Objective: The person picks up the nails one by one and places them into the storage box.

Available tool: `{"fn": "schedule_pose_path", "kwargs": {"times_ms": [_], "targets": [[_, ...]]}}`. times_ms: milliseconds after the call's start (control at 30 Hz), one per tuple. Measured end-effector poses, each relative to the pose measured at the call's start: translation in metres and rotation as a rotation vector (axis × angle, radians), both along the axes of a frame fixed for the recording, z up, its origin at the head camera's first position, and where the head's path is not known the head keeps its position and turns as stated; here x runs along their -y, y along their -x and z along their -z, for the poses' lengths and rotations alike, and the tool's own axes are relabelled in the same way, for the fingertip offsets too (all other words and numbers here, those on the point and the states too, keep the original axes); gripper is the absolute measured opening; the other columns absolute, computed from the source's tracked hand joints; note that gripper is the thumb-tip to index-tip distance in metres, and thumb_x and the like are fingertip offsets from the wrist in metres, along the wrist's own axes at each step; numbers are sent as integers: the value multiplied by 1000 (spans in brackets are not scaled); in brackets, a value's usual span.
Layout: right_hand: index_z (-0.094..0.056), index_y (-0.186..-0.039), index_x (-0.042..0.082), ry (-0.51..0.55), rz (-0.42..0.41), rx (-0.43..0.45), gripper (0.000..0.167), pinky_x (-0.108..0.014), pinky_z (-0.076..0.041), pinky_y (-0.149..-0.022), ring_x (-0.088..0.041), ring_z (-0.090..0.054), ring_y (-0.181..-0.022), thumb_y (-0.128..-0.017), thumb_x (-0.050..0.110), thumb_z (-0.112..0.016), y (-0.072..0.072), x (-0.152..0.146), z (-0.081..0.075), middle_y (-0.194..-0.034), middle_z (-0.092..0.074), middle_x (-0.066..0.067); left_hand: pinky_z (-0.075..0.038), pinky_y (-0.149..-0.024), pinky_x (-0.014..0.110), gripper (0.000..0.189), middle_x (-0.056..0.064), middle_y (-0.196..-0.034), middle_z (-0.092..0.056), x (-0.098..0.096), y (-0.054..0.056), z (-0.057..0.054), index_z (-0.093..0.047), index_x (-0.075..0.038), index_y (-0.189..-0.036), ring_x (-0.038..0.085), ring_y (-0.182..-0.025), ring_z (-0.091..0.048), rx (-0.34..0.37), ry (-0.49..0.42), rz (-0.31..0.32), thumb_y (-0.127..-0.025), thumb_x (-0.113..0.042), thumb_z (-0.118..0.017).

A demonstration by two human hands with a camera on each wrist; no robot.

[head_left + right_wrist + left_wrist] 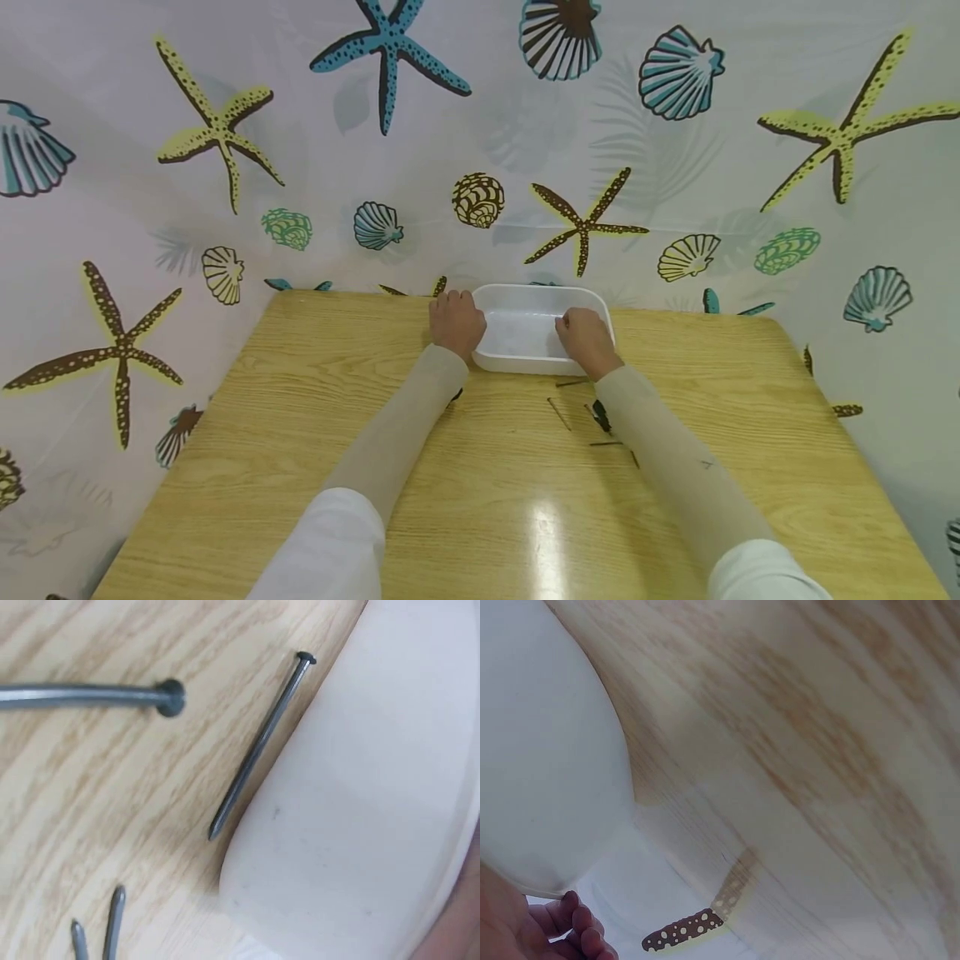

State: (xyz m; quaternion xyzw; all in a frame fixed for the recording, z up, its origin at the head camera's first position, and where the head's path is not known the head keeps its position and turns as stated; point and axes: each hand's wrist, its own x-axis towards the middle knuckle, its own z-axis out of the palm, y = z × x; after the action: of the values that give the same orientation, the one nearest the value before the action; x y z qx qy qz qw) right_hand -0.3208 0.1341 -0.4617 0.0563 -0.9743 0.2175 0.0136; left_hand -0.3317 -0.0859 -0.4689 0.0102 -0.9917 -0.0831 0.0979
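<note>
A white oblong plastic container (517, 364) stands at the far edge of the wooden table. My left hand (456, 323) grips its left end; in the left wrist view, fingertips (574, 900) bend at the rim. My right hand (587, 337) reaches over the front right of the container, fingers curled. Whatever lies in its grasp is hidden; in the right wrist view just a sliver of the hand (454, 926) shows beyond the rim. Close to the container's outer wall lies a dark nail (259, 750), with another nail (90, 695) beside it.
Several nails, one of them a nail (558, 413) lying alone, are scattered on the table (300, 433) before the container, partly under the right forearm. A small black item (602, 415) shows by the right sleeve. Patterned cloth (517, 150) hangs behind the table.
</note>
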Motion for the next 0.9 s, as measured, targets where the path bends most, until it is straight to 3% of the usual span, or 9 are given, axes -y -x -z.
{"fn": "schedule_pose_path", "kwargs": {"times_ms": [367,567,900], "targets": [[-61,-83,1,28,-124,-83,26,-35,-42,-61,-21,-51,-64,-96,21,-50,-18,-5,-11,-76,-59,-10,-39,-87,42,28,10,-94,-58,1,3,4,-61,-4,-98,28,-95,-52,3,15,2,-93,-23,-41],[-64,-93,0,24,-162,-143,26,-38,-47,-71,-22,-57,-76,-95,23,-51,-35,-13,-22,-87,-63,-11,-39,-88,43,29,11,-97,-59,-1,1,2,-61,-4,-102,29,-97,-52,-2,19,-2,-93,-24,-43],[-63,-96,1,45,-185,-192,23,-38,-46,-71,-21,-54,-77,-94,22,-54,-65,-37,-37,-88,-60,-9,-40,-86,43,29,11,-95,-60,-1,2,3,-62,-4,-100,29,-95,-53,-10,20,2,-92,-23,-42]]}}
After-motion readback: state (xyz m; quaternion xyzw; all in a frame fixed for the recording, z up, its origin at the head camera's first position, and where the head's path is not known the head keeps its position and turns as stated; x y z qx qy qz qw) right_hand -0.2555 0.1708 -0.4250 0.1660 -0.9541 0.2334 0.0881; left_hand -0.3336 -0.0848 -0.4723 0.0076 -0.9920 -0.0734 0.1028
